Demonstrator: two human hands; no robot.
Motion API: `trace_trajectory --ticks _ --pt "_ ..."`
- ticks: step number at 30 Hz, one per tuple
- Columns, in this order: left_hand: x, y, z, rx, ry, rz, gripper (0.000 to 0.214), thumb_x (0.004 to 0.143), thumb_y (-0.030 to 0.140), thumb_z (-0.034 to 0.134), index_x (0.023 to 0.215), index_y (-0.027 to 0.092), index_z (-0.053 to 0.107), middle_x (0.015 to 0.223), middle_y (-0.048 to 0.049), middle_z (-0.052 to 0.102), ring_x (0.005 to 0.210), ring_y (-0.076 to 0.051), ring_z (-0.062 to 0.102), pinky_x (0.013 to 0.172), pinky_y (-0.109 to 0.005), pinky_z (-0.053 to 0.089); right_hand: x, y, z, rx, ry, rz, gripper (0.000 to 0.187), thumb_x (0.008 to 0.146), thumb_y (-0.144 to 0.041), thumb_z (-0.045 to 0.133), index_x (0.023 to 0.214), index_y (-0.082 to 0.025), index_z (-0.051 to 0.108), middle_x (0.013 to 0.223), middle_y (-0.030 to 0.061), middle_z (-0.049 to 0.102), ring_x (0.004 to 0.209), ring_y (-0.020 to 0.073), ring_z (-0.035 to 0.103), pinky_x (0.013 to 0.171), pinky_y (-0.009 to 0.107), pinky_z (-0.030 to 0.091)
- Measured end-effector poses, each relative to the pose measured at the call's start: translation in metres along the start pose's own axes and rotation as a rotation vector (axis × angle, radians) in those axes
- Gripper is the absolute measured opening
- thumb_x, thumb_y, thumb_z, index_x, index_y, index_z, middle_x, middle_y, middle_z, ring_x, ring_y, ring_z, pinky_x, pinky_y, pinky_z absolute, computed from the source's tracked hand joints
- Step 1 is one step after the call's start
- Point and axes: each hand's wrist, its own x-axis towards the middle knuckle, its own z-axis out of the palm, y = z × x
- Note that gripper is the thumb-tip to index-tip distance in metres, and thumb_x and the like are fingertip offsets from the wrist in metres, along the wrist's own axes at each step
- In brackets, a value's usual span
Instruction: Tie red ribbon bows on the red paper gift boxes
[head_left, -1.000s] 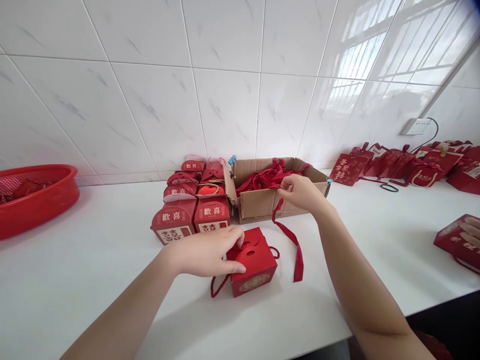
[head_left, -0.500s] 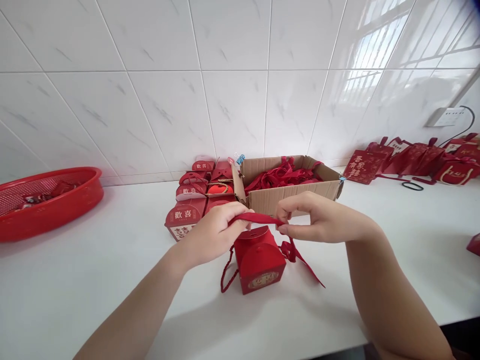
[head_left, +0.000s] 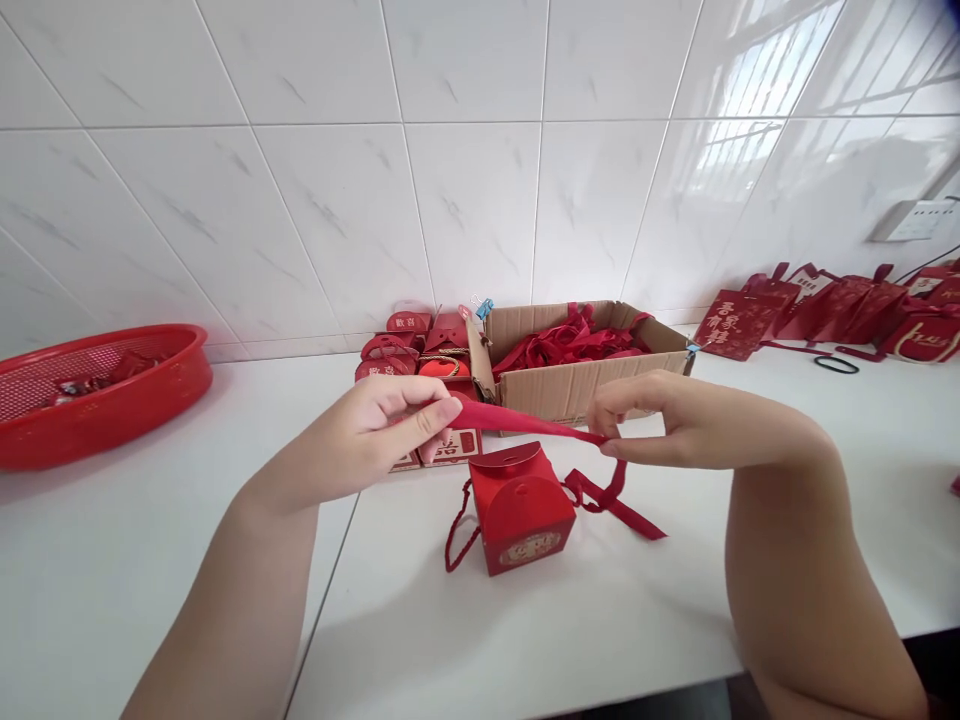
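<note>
A red ribbon [head_left: 525, 424] stretches nearly level between my hands, above a small red gift box [head_left: 521, 515]. My left hand [head_left: 390, 425] pinches the ribbon's left end between thumb and fingers. Farther right, my right hand [head_left: 652, 420] grips it with thumb and fingertips, and the rest of the ribbon hangs below and trails on the table to the right of the box. The box stands upright, its rounded top flaps folded together and a printed label on its front. A dark red cord handle [head_left: 459, 530] loops out from its left side.
Behind my hands stands a cardboard box [head_left: 592, 390] full of red ribbons, with several red gift boxes [head_left: 386, 350] to its left. A red plastic basket [head_left: 150, 400] holds small wrapped items. Red gift bags [head_left: 742, 322] and a black ring [head_left: 836, 365] lie right, along the tiled wall.
My hands have moved apart, the left one leftward and the right one rightward, so a longer stretch of ribbon spans between them. The view has shifted slightly.
</note>
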Motion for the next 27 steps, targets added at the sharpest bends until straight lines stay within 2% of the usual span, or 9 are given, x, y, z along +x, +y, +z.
trace_trajectory --ticks 3,7,9,12,14,17,21,24,27 --pt "0.001 0.0 0.004 -0.035 -0.026 0.011 0.035 0.093 0.045 0.046 0.073 0.018 0.053 0.068 0.001 0.053 0.064 -0.01 0.05 0.056 -0.019 0.04 -0.005 0.001 -0.001 -0.001 -0.111 0.017 0.012 0.081 -0.032 0.06 0.083 -0.022 0.065 0.089 0.0024 0.065 0.079 0.0165 0.059 0.069 0.029 0.048" --pt "0.002 0.004 0.021 -0.001 -0.144 0.123 0.029 0.095 0.039 0.045 0.078 0.018 0.057 0.071 0.0014 0.051 0.065 -0.01 0.047 0.059 -0.021 0.039 0.003 -0.005 0.006 0.119 -0.074 -0.118 0.053 0.074 -0.044 0.071 0.122 -0.024 0.059 0.121 0.0055 0.06 0.107 0.0217 0.056 0.09 0.033 0.046" --pt "0.003 0.006 0.028 0.04 -0.17 0.216 0.026 0.095 0.035 0.045 0.078 0.018 0.058 0.07 0.0018 0.051 0.063 -0.009 0.045 0.058 -0.021 0.037 0.013 -0.012 0.013 0.237 -0.07 -0.19 0.053 0.078 -0.045 0.067 0.125 -0.022 0.057 0.123 0.0061 0.059 0.108 0.0206 0.055 0.091 0.032 0.045" --pt "0.005 0.007 0.033 0.087 -0.132 0.277 0.027 0.094 0.032 0.045 0.075 0.018 0.056 0.069 0.0023 0.05 0.061 -0.009 0.043 0.056 -0.022 0.035 0.025 -0.022 0.023 0.342 -0.132 -0.158 0.03 0.087 -0.043 0.057 0.101 -0.018 0.066 0.093 0.0033 0.066 0.082 0.015 0.059 0.073 0.027 0.047" --pt "0.006 0.006 0.033 0.128 -0.108 0.265 0.028 0.094 0.034 0.045 0.074 0.018 0.055 0.068 0.0024 0.049 0.06 -0.009 0.042 0.056 -0.023 0.035 0.027 -0.026 0.026 0.361 -0.14 -0.119 0.028 0.088 -0.042 0.056 0.086 -0.017 0.066 0.075 0.0006 0.062 0.067 0.0118 0.054 0.062 0.025 0.044" --pt "0.008 0.002 0.031 0.231 -0.17 0.163 0.027 0.093 0.039 0.046 0.078 0.021 0.058 0.07 0.0027 0.054 0.062 -0.01 0.047 0.056 -0.023 0.036 0.023 -0.024 0.023 0.316 -0.153 -0.113 0.027 0.085 -0.042 0.06 0.078 -0.017 0.067 0.07 0.0002 0.061 0.062 0.0106 0.051 0.058 0.024 0.041" --pt "0.013 -0.008 0.037 0.466 -0.302 0.033 0.018 0.09 0.034 0.049 0.082 0.023 0.061 0.076 0.003 0.061 0.066 -0.012 0.053 0.054 -0.024 0.035 0.015 -0.02 0.018 0.112 -0.32 -0.026 0.025 0.085 -0.039 0.059 0.077 -0.018 0.069 0.067 0.0006 0.064 0.057 0.01 0.05 0.053 0.023 0.038" --pt "0.017 -0.014 0.043 0.539 -0.303 0.069 0.015 0.088 0.022 0.045 0.081 0.023 0.059 0.081 0.0037 0.063 0.07 -0.013 0.054 0.056 -0.025 0.034 0.015 -0.023 0.019 -0.051 -0.356 0.096 0.035 0.088 -0.04 0.05 0.063 -0.017 0.059 0.055 -0.0013 0.052 0.049 0.0084 0.039 0.047 0.025 0.03" --pt "0.019 -0.016 0.045 0.517 -0.282 0.092 0.012 0.084 0.018 0.048 0.084 0.025 0.058 0.087 0.0062 0.064 0.075 -0.012 0.056 0.059 -0.024 0.036 0.019 -0.025 0.023 -0.132 -0.37 0.139 0.038 0.088 -0.036 0.047 0.055 -0.017 0.041 0.049 -0.0036 0.036 0.047 0.0075 0.028 0.046 0.026 0.024"
